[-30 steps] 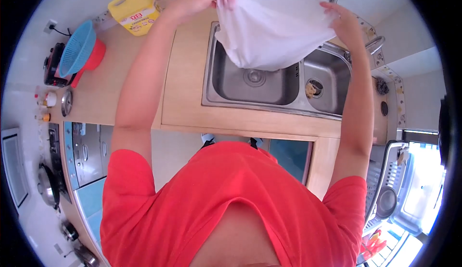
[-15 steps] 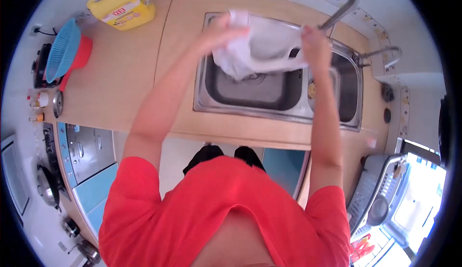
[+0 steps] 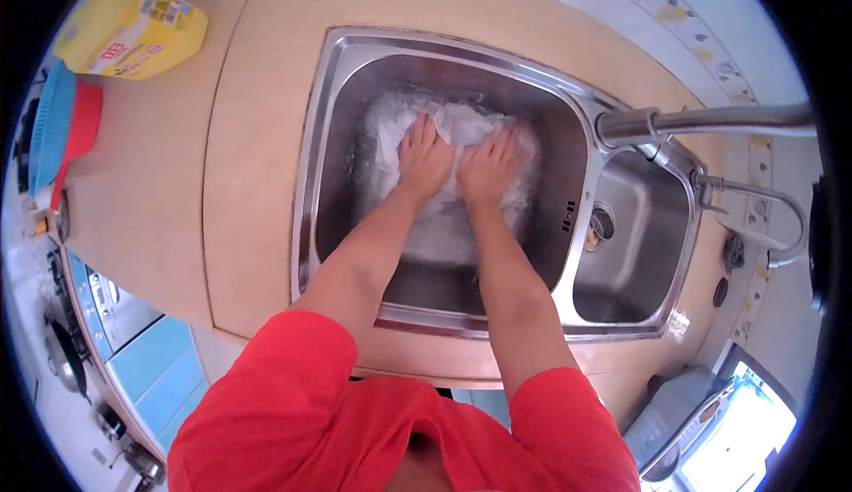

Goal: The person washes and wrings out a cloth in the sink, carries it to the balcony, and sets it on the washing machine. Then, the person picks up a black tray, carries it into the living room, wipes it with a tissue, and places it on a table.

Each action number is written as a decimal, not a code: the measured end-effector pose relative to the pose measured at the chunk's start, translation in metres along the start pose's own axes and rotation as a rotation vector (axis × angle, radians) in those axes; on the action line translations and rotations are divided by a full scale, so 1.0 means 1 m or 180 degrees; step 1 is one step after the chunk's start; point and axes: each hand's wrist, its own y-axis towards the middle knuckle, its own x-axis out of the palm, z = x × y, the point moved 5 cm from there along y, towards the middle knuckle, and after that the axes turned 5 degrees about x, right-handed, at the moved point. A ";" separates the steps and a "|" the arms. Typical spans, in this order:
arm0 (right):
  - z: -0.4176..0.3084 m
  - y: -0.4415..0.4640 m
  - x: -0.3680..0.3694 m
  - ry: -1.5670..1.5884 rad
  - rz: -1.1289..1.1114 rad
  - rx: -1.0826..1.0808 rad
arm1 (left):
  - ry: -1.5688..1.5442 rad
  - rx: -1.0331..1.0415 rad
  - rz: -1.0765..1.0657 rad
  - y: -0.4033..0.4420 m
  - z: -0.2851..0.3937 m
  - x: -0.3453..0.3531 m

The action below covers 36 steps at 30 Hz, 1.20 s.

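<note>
In the large sink basin, a white cloth lies spread and crumpled in shallow, rippling water. My left hand presses down on its upper middle, fingers apart and pointing away from me. Close beside it on the right, my right hand pushes on the same cloth with its fingers stretched out. Both palms face down, and neither hand is closed round the fabric. Some of the cloth's outline is blurred by the water.
The faucet reaches in over the divider from the right. A smaller basin with a drain adjoins the large one. On the counter's left stand a yellow jug, a blue colander and a red container.
The white cloth was held up above the sink between both hands; now it is down in the basin water under them. My view has moved closer to the sink.
</note>
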 end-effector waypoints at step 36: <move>0.038 0.077 -0.596 0.1302 0.2806 -0.0472 | -0.4773 0.0687 -0.0646 0.099 0.044 -0.513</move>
